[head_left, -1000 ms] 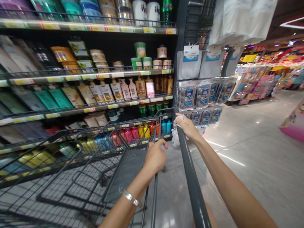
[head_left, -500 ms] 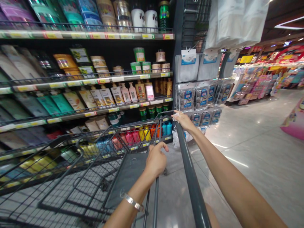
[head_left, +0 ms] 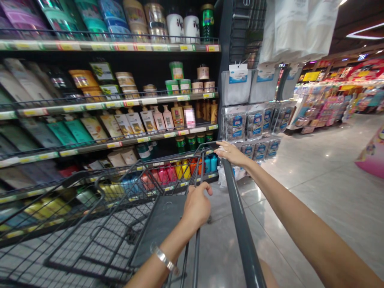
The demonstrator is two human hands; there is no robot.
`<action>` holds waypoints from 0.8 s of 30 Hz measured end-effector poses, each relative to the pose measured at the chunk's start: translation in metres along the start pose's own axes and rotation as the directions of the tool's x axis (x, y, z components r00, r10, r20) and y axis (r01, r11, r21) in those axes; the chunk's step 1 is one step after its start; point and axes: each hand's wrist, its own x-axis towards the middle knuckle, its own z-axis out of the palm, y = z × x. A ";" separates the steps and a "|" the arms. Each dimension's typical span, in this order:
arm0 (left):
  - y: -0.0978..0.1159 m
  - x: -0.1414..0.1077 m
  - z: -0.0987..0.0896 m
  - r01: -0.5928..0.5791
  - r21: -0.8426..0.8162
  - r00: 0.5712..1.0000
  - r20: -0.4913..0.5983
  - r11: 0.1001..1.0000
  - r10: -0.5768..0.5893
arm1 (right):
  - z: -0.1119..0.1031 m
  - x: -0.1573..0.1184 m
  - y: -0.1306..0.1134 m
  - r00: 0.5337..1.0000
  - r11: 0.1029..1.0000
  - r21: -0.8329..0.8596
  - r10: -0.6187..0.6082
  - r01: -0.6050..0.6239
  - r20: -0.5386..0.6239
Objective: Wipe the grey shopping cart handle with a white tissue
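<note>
Cart handling seems midway. Right hand (head_left: pixel 231 154) draped over push handle (head_left: pixel 243 224); left hand (head_left: pixel 196 204) loosely curled by shopping cart (head_left: pixel 162 224), grips unclear. Pump bottles (head_left: pixel 148 121), left of centre, sit shelved.

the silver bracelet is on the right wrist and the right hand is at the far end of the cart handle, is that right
Not quite: the head view shows the silver bracelet on the left wrist, not the right. The right hand is at the far end of the cart handle.
</note>
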 end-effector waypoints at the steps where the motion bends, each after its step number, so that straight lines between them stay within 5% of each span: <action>1: 0.000 -0.001 0.000 0.001 0.005 1.000 0.003 1.000 -0.001 | -0.001 0.008 0.003 1.000 0.998 -0.058 0.023 -0.023 0.011; 6: 0.000 -0.005 -0.001 0.019 0.004 1.000 0.013 1.000 -0.019 | -0.008 0.035 0.010 0.995 0.960 -0.279 0.050 -0.024 0.085; 9: 0.000 -0.008 -0.002 0.021 -0.016 1.000 0.014 1.000 -0.020 | -0.010 0.049 0.005 0.992 0.965 -0.260 0.072 -0.044 0.100; 13: 0.001 -0.007 -0.002 0.035 -0.042 0.999 0.013 0.999 -0.034 | -0.007 0.067 -0.001 0.974 0.974 -0.084 0.215 -0.208 0.076; 18: 0.000 -0.001 0.000 0.049 -0.059 0.999 0.000 0.997 -0.050 | 0.001 0.070 0.004 0.950 0.943 0.186 0.298 -0.277 -0.096; 24: -0.003 0.006 0.003 0.032 -0.065 0.999 -0.034 0.997 -0.034 | 0.021 0.057 0.005 0.832 0.695 0.664 0.519 -0.275 -0.199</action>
